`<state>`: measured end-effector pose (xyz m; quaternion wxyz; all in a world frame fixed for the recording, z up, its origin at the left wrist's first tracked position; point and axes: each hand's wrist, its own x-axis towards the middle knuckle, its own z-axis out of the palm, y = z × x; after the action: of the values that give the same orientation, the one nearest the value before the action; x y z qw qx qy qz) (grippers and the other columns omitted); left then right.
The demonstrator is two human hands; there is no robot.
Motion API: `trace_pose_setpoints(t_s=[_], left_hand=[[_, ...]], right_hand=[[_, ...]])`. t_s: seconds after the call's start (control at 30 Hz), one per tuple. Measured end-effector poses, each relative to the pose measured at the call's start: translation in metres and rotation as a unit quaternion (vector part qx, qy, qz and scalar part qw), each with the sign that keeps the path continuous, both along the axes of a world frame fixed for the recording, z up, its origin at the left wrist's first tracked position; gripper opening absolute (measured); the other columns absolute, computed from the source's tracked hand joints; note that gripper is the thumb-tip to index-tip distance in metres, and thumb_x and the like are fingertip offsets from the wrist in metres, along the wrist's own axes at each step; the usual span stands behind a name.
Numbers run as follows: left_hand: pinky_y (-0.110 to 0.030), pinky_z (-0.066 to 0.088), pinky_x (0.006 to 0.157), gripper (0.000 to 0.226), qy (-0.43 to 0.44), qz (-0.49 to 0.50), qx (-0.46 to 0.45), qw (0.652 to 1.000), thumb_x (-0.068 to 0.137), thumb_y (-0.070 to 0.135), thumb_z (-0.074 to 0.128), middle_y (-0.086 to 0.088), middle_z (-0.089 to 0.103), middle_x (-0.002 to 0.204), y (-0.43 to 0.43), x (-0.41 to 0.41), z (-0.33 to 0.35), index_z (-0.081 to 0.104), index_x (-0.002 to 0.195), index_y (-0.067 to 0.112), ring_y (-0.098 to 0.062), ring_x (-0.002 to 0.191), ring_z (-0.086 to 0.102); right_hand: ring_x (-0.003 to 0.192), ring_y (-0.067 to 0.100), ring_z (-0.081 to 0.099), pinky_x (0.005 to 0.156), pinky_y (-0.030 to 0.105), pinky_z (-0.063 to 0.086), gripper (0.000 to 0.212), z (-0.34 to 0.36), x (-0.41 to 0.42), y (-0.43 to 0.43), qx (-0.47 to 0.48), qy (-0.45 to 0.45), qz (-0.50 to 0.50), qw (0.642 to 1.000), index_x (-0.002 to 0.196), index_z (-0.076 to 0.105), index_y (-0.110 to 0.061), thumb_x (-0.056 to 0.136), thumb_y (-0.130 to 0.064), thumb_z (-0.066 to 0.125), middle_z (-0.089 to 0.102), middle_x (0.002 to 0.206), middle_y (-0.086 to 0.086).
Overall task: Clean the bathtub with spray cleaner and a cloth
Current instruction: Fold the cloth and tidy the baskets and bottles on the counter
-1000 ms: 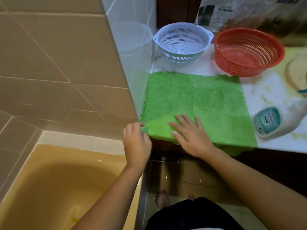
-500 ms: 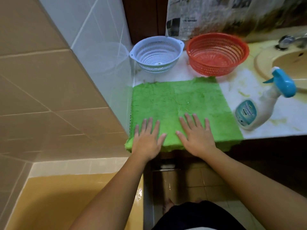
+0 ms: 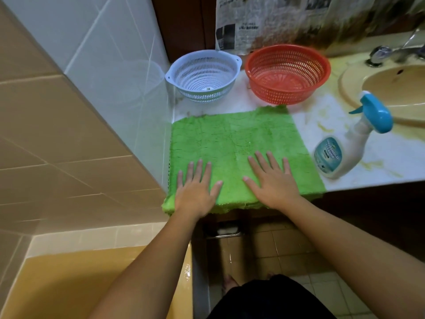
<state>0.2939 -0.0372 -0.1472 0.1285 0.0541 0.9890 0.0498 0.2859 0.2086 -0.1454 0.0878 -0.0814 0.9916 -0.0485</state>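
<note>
The green cloth [image 3: 230, 139] lies spread flat on the counter [image 3: 381, 162] in the middle of the frame, its left edge against the tiled wall and its near edge drooping a little over the counter's front; the left hand [image 3: 195, 189] rests palm down on the cloth's lower left part, its fingers [image 3: 198, 168] straight and slightly apart, holding nothing; the right hand [image 3: 273, 183] lies flat just beside it, toward the cloth's lower right, fingers straight and spread likewise. The spray bottle [image 3: 340, 153], white with a blue trigger head, lies tilted on the counter just right of the cloth, not touching either hand; the yellow bathtub [image 3: 69, 284] fills the lower left corner, below the counter and well apart from both hands. Beyond the cloth, toward the top of the frame, stand a white colander [image 3: 203, 77] and a red basket [image 3: 287, 74] side by side; a sink basin [image 3: 395, 88] sits at the right edge with a tap [image 3: 381, 52] above it; newspaper [image 3: 239, 24] hangs at the upper centre.
</note>
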Motion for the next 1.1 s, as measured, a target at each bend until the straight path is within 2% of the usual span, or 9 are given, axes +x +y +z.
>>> trace_pose_setpoints(t_s=[0.2,0.3,0.47,0.57,0.67,0.8,0.87,0.97,1.1], left_hand=[[-0.052,-0.010,0.127,0.078,0.007,-0.002,0.003,1.000,0.098,0.074,-0.001,0.001,-0.023,0.168,-0.002,0.005,-0.001,-0.018,0.161,0.030,-0.022,0.154,-0.026],[-0.050,-0.006,0.128,0.082,0.040,0.005,0.020,0.999,0.100,0.073,0.004,0.000,-0.011,0.172,-0.006,0.018,-0.004,-0.006,0.165,0.023,-0.020,0.158,-0.016],[-0.046,0.013,0.129,0.070,0.162,0.049,0.125,0.977,0.106,0.056,0.033,-0.006,0.032,0.166,-0.022,0.071,-0.019,0.036,0.159,0.011,-0.022,0.156,0.022],[-0.047,0.036,0.115,0.046,0.233,0.096,0.182,0.950,0.104,0.036,0.056,-0.009,0.056,0.145,-0.025,0.098,-0.024,0.059,0.143,0.012,-0.030,0.134,0.047],[-0.045,0.038,0.108,0.044,0.234,0.272,0.284,0.889,0.098,0.027,0.068,-0.010,0.048,0.135,-0.020,0.107,-0.020,0.056,0.138,0.013,-0.028,0.126,0.040],[-0.034,0.041,0.108,0.071,0.111,0.414,0.482,0.764,0.096,0.029,0.072,0.001,0.051,0.142,-0.021,0.096,-0.015,0.031,0.153,0.017,-0.015,0.129,0.050],[-0.032,0.046,0.103,0.064,0.059,0.434,0.541,0.718,0.097,0.031,0.072,0.005,0.061,0.132,-0.025,0.093,-0.018,0.036,0.150,0.022,-0.014,0.124,0.059],[-0.035,0.047,0.105,0.056,0.038,0.457,0.551,0.697,0.092,0.035,0.077,-0.004,0.067,0.118,-0.034,0.094,-0.023,0.046,0.136,0.021,-0.017,0.116,0.063],[-0.050,0.050,0.107,0.050,0.013,0.462,0.541,0.702,0.092,0.035,0.078,-0.018,0.068,0.116,-0.038,0.105,-0.021,0.046,0.129,0.025,-0.029,0.114,0.066]], right_hand=[[0.157,0.022,-0.018,0.126,0.061,-0.008,0.080,0.000,0.008,0.006,0.007,-0.005,0.005,1.000,0.163,-0.012,-0.035,0.096,-0.077,-0.002,-0.019,0.169,-0.008],[0.158,0.021,-0.017,0.127,0.057,-0.007,0.079,-0.002,0.019,0.011,-0.003,0.005,0.005,1.000,0.165,-0.007,-0.030,0.099,-0.073,0.001,-0.014,0.171,-0.006],[0.160,0.017,0.010,0.130,0.048,0.001,0.065,-0.016,0.073,0.032,-0.161,0.082,-0.023,0.983,0.161,0.034,-0.016,0.106,-0.050,0.034,0.024,0.169,-0.001],[0.142,0.019,0.046,0.123,0.048,0.029,0.042,-0.018,0.101,0.038,-0.269,0.132,-0.060,0.952,0.137,0.064,-0.017,0.102,-0.035,0.051,0.060,0.143,-0.002],[0.120,0.017,0.049,0.102,0.044,0.047,0.022,-0.015,0.112,0.043,-0.374,0.140,-0.244,0.884,0.123,0.062,-0.024,0.102,-0.030,0.060,0.053,0.126,-0.004],[0.137,0.017,0.042,0.109,0.038,0.044,0.059,-0.011,0.093,0.057,-0.546,0.051,-0.476,0.687,0.143,0.028,-0.024,0.100,-0.027,0.067,0.035,0.148,0.005],[0.144,0.018,0.038,0.112,0.033,0.037,0.068,-0.017,0.087,0.068,-0.579,0.041,-0.482,0.657,0.146,0.019,-0.023,0.100,-0.023,0.069,0.035,0.156,0.006],[0.134,0.016,0.051,0.114,0.038,0.034,0.075,-0.025,0.094,0.081,-0.579,-0.023,-0.465,0.669,0.152,0.016,-0.030,0.100,-0.023,0.069,0.063,0.137,-0.001],[0.107,0.018,0.071,0.105,0.048,0.049,0.069,-0.023,0.113,0.087,-0.534,-0.053,-0.414,0.735,0.147,0.025,-0.044,0.099,-0.025,0.070,0.079,0.102,-0.008]])
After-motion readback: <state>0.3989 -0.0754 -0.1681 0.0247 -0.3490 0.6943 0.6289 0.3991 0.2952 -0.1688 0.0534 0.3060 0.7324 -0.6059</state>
